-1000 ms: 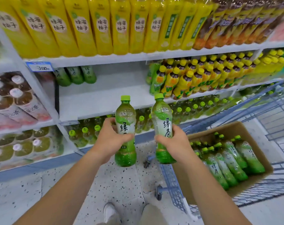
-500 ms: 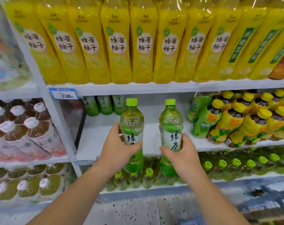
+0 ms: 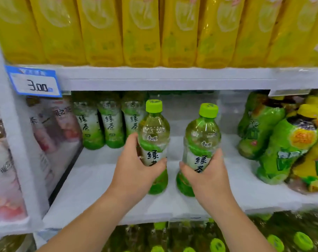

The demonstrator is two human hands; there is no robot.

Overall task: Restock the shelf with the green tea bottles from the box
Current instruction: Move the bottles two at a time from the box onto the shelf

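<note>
Both green tea bottles have come forward since half a second ago: their bases, then hanging below the front edge of the shelf (image 3: 92, 188), now sit over its white board, just inside that edge. Whether they touch the board we cannot tell.

Our left hand (image 3: 136, 171) grips the left bottle (image 3: 153, 135) around the label, fingers curled behind it and the thumb across its front. Our right hand (image 3: 207, 175) grips the right bottle (image 3: 202, 139) the same way, mirrored. Both bottles stand upright, side by side with a narrow gap between them, their green caps near the underside of the upper shelf (image 3: 154, 77).

Open board runs behind and to either side of them. Three shelved green tea bottles (image 3: 110, 126) stand in a row at the back left corner, the nearest just behind the left bottle's shoulder. Wrapped green and yellow packs (image 3: 282, 148) crowd the right end, apart from the right bottle. A blue price tag (image 3: 34, 82) hangs at the upper shelf's left end, below a row of yellow bottles (image 3: 140, 33).
</note>
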